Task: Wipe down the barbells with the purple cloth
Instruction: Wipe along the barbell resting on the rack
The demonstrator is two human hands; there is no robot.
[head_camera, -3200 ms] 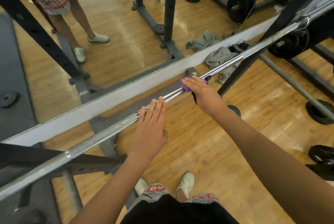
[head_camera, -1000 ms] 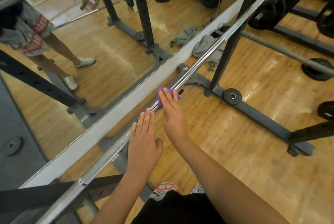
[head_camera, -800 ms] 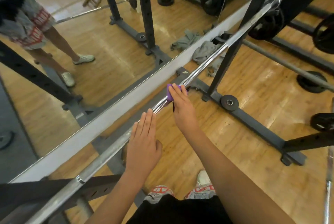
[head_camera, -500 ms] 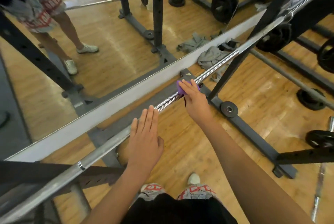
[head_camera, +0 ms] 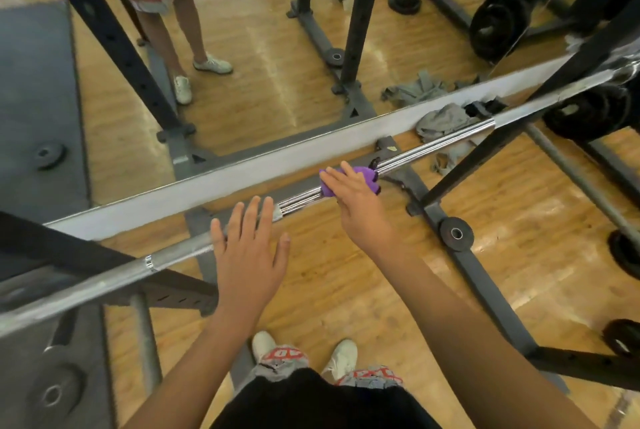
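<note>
Gym with a wooden floor (head_camera: 346,276); mirror (head_camera: 263,57) at 12 o'clock. The right hand (head_camera: 356,200) is laid on the purple cloth (head_camera: 364,173), fingers nearly straight and pressed onto the barbell (head_camera: 436,146); the thumb is hidden. The left hand (head_camera: 249,252) is spread flat on the bar, 8 o'clock from the cloth. Cloth judged soft and light, best wrapped round the shaft. Bar judged heavy, stiff and slick.

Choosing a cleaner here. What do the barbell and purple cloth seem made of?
Barbell: metal, probably chromed steel; bright mirror-like streaks mid-shaft, duller grey toward the left. Purple cloth: soft matte fabric, possibly microfibre; it bunches around the bar under the right hand.
</note>
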